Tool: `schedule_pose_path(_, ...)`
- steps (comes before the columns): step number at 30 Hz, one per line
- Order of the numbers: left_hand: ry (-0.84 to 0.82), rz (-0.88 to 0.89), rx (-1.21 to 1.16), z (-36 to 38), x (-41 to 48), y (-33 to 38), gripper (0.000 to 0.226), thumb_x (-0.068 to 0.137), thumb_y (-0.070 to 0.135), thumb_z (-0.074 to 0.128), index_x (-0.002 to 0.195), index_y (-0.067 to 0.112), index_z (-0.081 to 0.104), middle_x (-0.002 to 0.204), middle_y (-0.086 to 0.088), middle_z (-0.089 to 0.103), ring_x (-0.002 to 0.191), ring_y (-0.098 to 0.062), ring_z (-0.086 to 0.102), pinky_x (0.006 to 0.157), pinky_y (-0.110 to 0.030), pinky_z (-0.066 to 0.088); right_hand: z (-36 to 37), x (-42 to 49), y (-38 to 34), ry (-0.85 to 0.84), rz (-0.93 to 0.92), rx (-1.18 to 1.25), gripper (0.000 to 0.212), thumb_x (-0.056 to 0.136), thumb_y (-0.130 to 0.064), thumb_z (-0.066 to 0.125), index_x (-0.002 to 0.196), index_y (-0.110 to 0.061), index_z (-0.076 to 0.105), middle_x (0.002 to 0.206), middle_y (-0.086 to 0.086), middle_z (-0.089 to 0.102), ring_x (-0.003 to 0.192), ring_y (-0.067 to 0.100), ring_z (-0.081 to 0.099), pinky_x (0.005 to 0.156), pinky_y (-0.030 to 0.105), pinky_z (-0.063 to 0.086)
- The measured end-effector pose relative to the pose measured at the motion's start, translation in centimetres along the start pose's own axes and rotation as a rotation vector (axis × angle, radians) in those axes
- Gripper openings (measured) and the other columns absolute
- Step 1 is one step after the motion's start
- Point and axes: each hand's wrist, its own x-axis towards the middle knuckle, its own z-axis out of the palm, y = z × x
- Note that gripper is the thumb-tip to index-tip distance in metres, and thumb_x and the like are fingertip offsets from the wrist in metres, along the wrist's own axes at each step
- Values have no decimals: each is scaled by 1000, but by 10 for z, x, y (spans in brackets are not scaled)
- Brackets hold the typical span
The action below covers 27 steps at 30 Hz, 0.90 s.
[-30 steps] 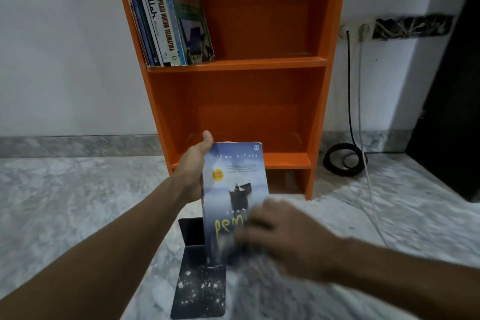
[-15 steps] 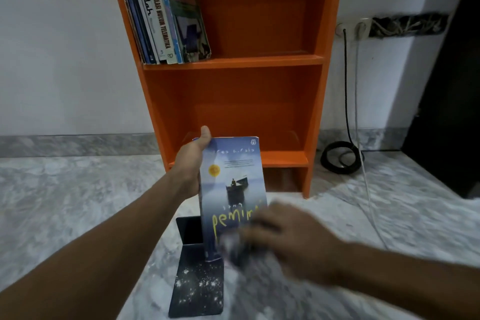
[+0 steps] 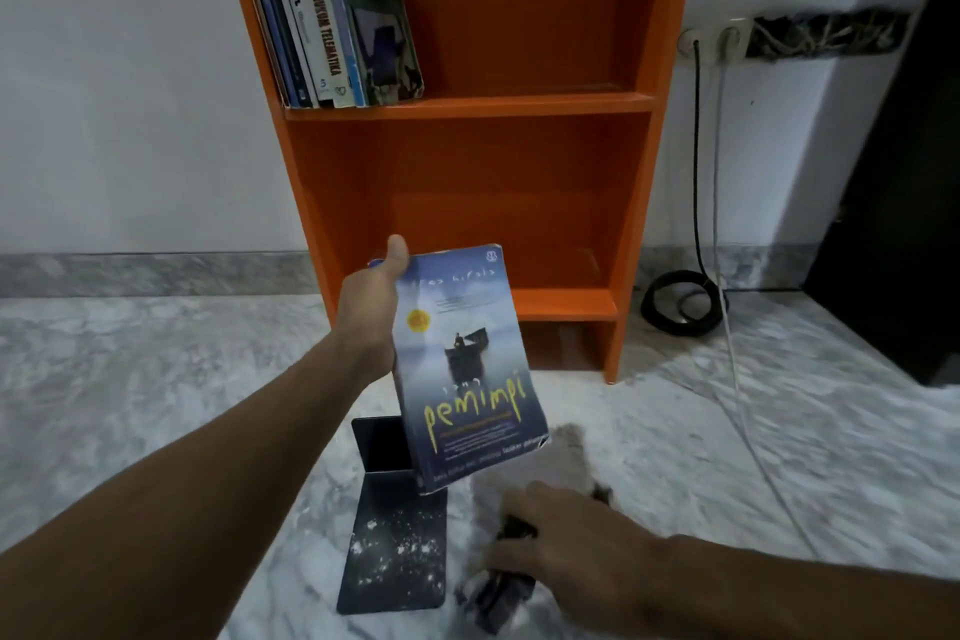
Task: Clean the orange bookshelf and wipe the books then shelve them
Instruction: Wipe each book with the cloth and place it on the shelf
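Book gripped by left hand before orange bookshelf, cover facing camera. Dark cloth pressed on marble floor by right hand, fingers spread.

The cloth under the right hand is motion-blurred; the shelved books and bookshelf are cropped at top.

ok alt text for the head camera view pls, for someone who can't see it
A person's left hand holds up a blue paperback titled "pemimpi" in front of an orange bookshelf, while the right hand rests on a dark cloth on the marble floor. A few books lean on the upper shelf; the lower shelves are bare.
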Motion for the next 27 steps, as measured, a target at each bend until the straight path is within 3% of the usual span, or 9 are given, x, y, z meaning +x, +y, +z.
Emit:
schedule_pose_path(4,36,106,28,4,-3,-7,23,98,41,56,85,22,59,89,-4,70,85,-31,69,85,-49,56,9,5,11,-212,256,273,34,89,-14,63,123,-17,62,111,18,54,99,29,52,76,26,37)
schedule_pose_path(8,20,111,104,11,9,-31,35,99,39,54,75,13,56,79,-11,62,73,-30,61,72,-42,52,31,14,37,-298,527,450,44,79,-24,79,116,-18,56,117,10,59,102,22,55,74,22,39)
schedule_pose_path(12,9,58,120,8,25,-64,35,97,39,57,74,13,56,79,-15,59,74,-31,58,71,-42,49,72,10,50,-356,609,550,41,83,-23,74,122,-16,62,114,4,59,100,20,58,78,19,42)
schedule_pose_path(16,-1,-23,74,3,39,-93,29,99,33,55,88,8,63,80,-6,70,72,-27,68,69,-40,57,83,6,67,-382,611,482,39,94,-28,60,130,-14,59,130,9,59,123,24,54,89,18,39)
schedule_pose_path(18,5,-69,38,0,44,-104,25,100,31,54,94,9,64,82,-6,72,72,-25,70,62,-34,55,79,9,86,-313,694,511,45,92,-42,60,123,-10,62,126,12,62,121,25,57,82,18,43)
schedule_pose_path(20,9,-111,29,-1,49,-114,26,100,32,54,96,8,65,88,-10,73,74,-29,70,61,-32,54,70,17,108,-109,840,594,38,92,-42,58,106,-9,69,112,11,69,103,25,65,79,28,45)
schedule_pose_path(23,1,-145,18,-1,54,-127,31,99,33,55,92,6,67,94,-17,73,80,-35,70,72,-42,55,44,41,128,280,1065,1096,39,96,-44,56,88,-8,67,91,7,68,73,19,60,65,32,47)
schedule_pose_path(25,-14,-152,7,4,53,-131,31,100,32,54,90,7,67,90,-14,74,81,-35,70,77,-45,56,25,58,130,326,1063,1434,52,88,-61,56,104,-14,69,100,4,73,87,23,69,78,37,54)
schedule_pose_path(27,-32,-152,12,9,49,-128,31,100,33,53,90,8,67,87,-11,75,79,-34,71,76,-45,56,15,68,119,277,986,1533,62,76,-66,67,114,-18,69,109,4,73,102,27,69,96,45,51)
